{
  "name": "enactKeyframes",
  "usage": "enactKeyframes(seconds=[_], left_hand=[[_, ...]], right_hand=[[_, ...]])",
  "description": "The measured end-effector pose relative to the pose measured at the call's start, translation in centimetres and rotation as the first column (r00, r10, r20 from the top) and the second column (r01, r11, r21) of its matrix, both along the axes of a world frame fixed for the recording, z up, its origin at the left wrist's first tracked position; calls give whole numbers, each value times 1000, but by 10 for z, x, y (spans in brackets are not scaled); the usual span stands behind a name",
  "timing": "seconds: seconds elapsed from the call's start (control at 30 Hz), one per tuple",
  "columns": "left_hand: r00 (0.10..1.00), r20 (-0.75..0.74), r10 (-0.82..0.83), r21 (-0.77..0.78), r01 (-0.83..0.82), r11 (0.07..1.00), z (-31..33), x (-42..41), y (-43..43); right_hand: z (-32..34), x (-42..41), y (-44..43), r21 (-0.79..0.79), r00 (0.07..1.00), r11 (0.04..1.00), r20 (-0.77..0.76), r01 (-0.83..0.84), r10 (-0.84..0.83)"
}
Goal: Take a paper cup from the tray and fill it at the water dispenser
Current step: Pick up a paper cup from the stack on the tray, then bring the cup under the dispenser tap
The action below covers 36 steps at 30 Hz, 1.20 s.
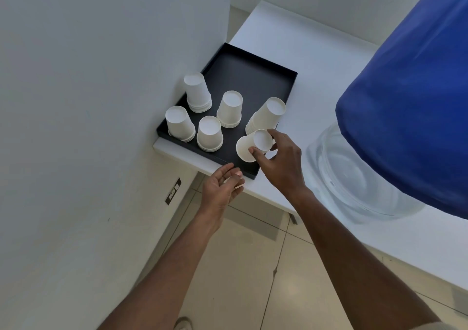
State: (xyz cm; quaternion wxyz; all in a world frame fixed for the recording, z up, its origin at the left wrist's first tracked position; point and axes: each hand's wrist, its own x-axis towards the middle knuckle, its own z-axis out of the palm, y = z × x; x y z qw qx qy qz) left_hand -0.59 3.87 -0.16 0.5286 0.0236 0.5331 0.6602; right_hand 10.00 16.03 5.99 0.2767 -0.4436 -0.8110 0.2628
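A black tray (253, 76) sits on a white counter and carries several short stacks of upside-down white paper cups (229, 109). My right hand (278, 162) grips one white paper cup (247, 146) by its base, tilted, just above the tray's near right corner. At the tray's front edge my left hand (222, 186) hovers with its fingers loosely curled and nothing in them. The water dispenser's bottle, under a blue cover (415, 106), rises at the right, and its clear neck (354, 177) shows below the cover.
The white counter (316, 58) runs along the back and right. A white wall (88, 101) closes the left side, with a socket plate (173, 191) low on it. Beige floor tiles (253, 266) lie below the counter edge.
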Motion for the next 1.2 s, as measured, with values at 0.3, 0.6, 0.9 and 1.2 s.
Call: enactKeyframes(seconds=[0.3,0.6,0.9,1.2], left_hand=[[997,83,7,31,-10,999,36,-1,-5],[974,114,-197,93,187,978,82,41,-37],[979,73,-189,40,186,982,105,99,-64],[946,-192,-261,95,283,955,117,132,-71]], right_hand=[[22,29,-45,8,974,1000,-227,-10,12],[33,86,-109,12,958,1000,-286,10,-6],[27,147,-154,-41,953,997,-294,62,-71],[37,180,-176,-25,973,994,-207,102,-105]])
